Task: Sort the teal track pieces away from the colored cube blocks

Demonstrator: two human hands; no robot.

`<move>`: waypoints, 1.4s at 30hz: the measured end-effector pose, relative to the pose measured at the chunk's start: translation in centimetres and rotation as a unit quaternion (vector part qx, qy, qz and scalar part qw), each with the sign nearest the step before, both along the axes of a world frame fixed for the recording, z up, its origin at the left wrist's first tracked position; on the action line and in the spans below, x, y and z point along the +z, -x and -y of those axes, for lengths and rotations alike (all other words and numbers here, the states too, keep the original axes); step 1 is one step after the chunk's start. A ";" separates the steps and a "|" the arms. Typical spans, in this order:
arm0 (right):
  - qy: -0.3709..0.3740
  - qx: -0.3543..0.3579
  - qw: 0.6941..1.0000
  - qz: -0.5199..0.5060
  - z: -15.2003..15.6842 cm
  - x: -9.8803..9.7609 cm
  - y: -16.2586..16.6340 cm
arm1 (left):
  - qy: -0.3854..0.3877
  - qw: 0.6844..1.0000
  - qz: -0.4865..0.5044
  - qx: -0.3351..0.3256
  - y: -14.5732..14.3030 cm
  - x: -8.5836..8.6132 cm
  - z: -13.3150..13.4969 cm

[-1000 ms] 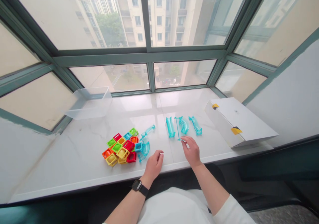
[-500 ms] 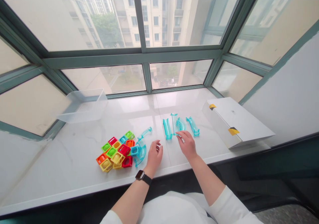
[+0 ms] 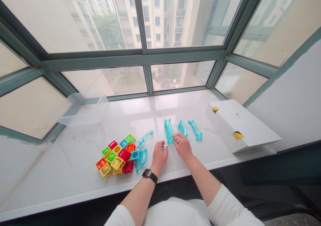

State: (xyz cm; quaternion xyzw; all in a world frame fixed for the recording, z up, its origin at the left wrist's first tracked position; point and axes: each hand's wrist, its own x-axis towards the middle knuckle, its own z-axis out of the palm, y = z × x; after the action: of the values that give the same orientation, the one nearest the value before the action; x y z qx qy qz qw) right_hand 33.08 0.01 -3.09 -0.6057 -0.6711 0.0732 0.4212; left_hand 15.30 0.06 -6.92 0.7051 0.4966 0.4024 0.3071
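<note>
My right hand has its thumb and fingers closed at the near end of a clear blue straight track piece. The fingertips partly cover that end. To the left, my left hand is half curled with its fingers apart and nothing in it. A curved clear blue track and another straight blue track lie beyond and to the right of my right hand. Left of my left hand lie a narrow blue track and a curved blue piece.
A pile of coloured blocks in red, yellow, green, orange and blue sits on the left of the white sill. A clear plastic bin stands back left by the window. At right is a white box with yellow-black tape.
My right hand has moved left with the thin blue track it held upright, which now meets the straight track there. My left hand has shifted slightly right.
</note>
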 end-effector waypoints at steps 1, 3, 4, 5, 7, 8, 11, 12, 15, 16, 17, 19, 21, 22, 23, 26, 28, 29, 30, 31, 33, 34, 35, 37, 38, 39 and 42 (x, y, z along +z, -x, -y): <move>0.003 0.001 1.000 0.001 -0.1 -0.1 0.0 | 0.000 1.000 -0.001 -0.001 0.0 0.0 0.0; 0.010 0.003 1.000 0.002 -0.1 -0.3 0.0 | 0.000 1.000 -0.003 -0.003 -0.1 0.1 0.0; 0.013 0.003 1.000 0.003 -0.1 -0.3 0.0 | 0.000 1.000 -0.003 -0.003 -0.1 0.1 0.0; 0.017 0.003 1.000 0.004 -0.1 -0.3 0.0 | 0.000 1.000 -0.004 -0.003 -0.1 0.1 0.0; 0.022 0.000 1.000 0.008 -0.1 -0.3 0.0 | 0.002 1.000 -0.005 -0.004 -0.1 0.2 0.0; 0.023 -0.001 1.000 0.010 -0.2 -0.2 0.0 | 0.003 1.000 -0.006 -0.004 -0.1 0.2 0.0; 0.031 0.000 0.999 0.018 -0.2 -0.1 0.1 | 0.002 1.000 -0.009 -0.005 -0.1 0.1 0.0; 0.036 0.002 0.999 0.020 -0.2 0.0 0.1 | 0.000 1.000 -0.010 -0.005 -0.1 0.1 0.0; 0.045 0.003 0.999 0.027 -0.3 0.1 0.1 | -0.006 1.000 -0.013 -0.003 -0.1 0.1 0.0; 0.046 0.003 0.999 0.028 -0.3 0.2 0.1 | -0.008 1.000 -0.014 -0.001 -0.1 0.1 -0.1; 0.046 0.004 0.999 0.029 -0.3 0.2 0.1 | -0.008 1.000 -0.014 -0.001 -0.1 0.1 -0.1; 0.046 0.004 0.999 0.030 -0.4 0.2 0.1 | -0.009 1.000 -0.015 0.000 -0.1 0.1 -0.1; 0.046 0.003 0.998 0.032 -0.4 0.2 0.1 | -0.009 1.000 -0.016 0.000 -0.2 0.1 -0.1; 0.047 0.003 0.998 0.032 -0.4 0.2 0.0 | -0.009 1.000 -0.016 0.000 -0.2 0.2 0.0; 0.048 0.005 0.998 0.033 -0.4 0.2 0.0 | -0.009 1.000 -0.016 0.000 -0.2 0.2 0.0; 0.046 0.003 0.998 0.030 -0.4 0.0 -0.1 | -0.009 1.000 -0.014 -0.001 -0.2 0.3 0.0; 0.043 -0.002 0.999 0.030 -0.4 -0.2 -0.1 | -0.008 1.000 -0.012 -0.003 -0.2 0.3 0.0; 0.042 -0.005 0.999 0.031 -0.5 -0.2 -0.1 | -0.007 1.000 -0.012 -0.003 -0.2 0.3 0.0; 0.041 -0.007 0.999 0.033 -0.5 -0.3 -0.1 | -0.006 1.000 -0.011 -0.004 -0.2 0.3 -0.1; 0.040 -0.008 0.999 0.034 -0.5 -0.3 -0.1 | -0.005 1.000 -0.011 -0.005 -0.2 0.3 -0.1; 0.040 -0.010 0.999 0.036 -0.5 -0.3 -0.1 | -0.003 1.000 -0.010 -0.006 -0.2 0.3 -0.1; 0.041 -0.011 0.998 0.036 -0.5 -0.3 -0.1 | -0.002 1.000 -0.009 -0.006 -0.2 0.4 -0.1; 0.042 -0.012 0.998 0.036 -0.4 -0.3 0.0 | -0.001 1.000 -0.008 -0.007 -0.2 0.4 -0.1; 0.046 -0.012 0.998 0.036 -0.4 -0.3 0.0 | -0.003 1.000 -0.011 -0.013 -0.2 0.6 -0.1; 0.047 -0.012 0.998 0.035 -0.3 -0.3 0.0 | -0.005 1.000 -0.013 -0.017 -0.2 0.7 -0.1; 0.049 -0.011 0.998 0.033 -0.3 -0.3 0.0 | -0.007 1.000 -0.016 -0.021 -0.2 0.7 -0.1; 0.055 -0.007 0.998 0.027 -0.3 -0.3 0.0 | -0.014 0.999 -0.019 -0.028 -0.2 0.9 -0.1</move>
State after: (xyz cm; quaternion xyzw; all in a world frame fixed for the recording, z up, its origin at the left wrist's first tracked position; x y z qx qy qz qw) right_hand 33.08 0.27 -3.36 -0.6339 -0.6733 0.0906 0.3696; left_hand 15.51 0.12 -6.04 0.7304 0.4768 0.3868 0.2992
